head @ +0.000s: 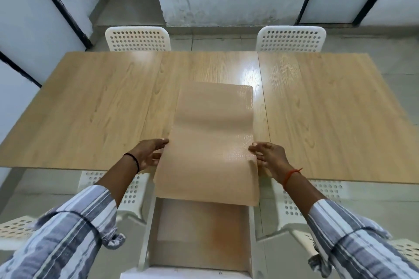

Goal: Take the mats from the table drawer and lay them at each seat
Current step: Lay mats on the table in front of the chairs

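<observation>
Pulled-out drawer [199, 233] nearest, tan mats [213, 133] draped from its front edge up onto wooden surface [90, 108], pinched at both side edges by left grip [150, 153] and right grip [267, 155], white perforated chairs [137, 38] beyond.

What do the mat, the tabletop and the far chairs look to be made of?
Mat: probably flexible plastic or vinyl, tan, embossed dots glinting; it sags over the edge. Tabletop: glossy wood-grain laminate or veneer, with glare. Far chairs: white moulded plastic, perforated backs.
</observation>
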